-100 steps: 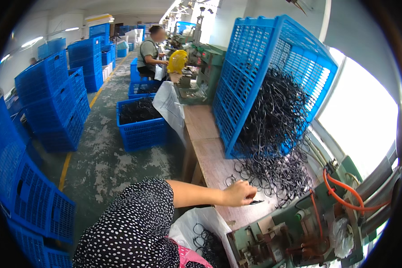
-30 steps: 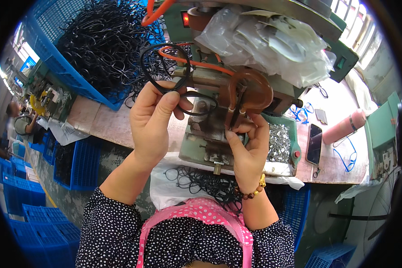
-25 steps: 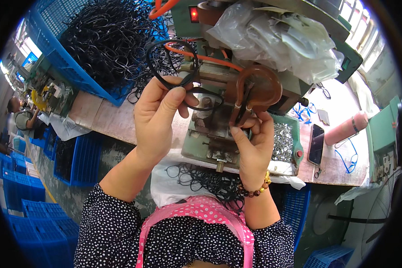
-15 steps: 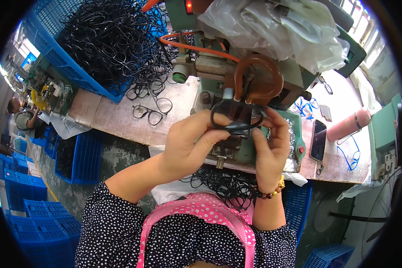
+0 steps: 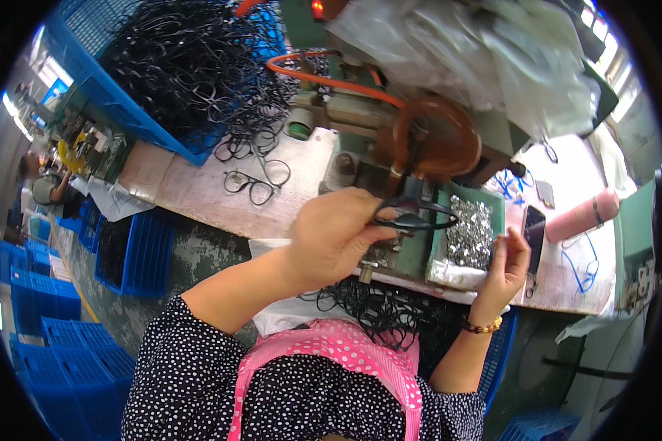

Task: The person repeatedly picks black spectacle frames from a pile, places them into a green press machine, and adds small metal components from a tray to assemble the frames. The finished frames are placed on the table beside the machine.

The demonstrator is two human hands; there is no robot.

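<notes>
My left hand (image 5: 338, 234) pinches a black glasses frame (image 5: 415, 223) at one end, between thumb and fingers. The frame sits in front of the bench machine, just below its brown coil-shaped tube (image 5: 469, 143). My right hand (image 5: 509, 266) is apart from the frame, at the right side of a green tray (image 5: 498, 219) filled with small shiny metal pieces (image 5: 468, 237). Its thumb and fingertips are pressed together. Anything between them is too small to make out.
A blue crate (image 5: 95, 92) heaped with black frames stands at the back left, with loose glasses frames (image 5: 260, 192) beside it. Plastic bags (image 5: 493, 59) hang over the machine. To the right are a pink bottle (image 5: 581, 217) and a phone (image 5: 535, 234). More black frames (image 5: 368, 312) lie at my lap.
My right hand has let go of the glasses frame and moved right, past the metal-piece tray. The left hand keeps its grip, with the frame shifted slightly right and down.
</notes>
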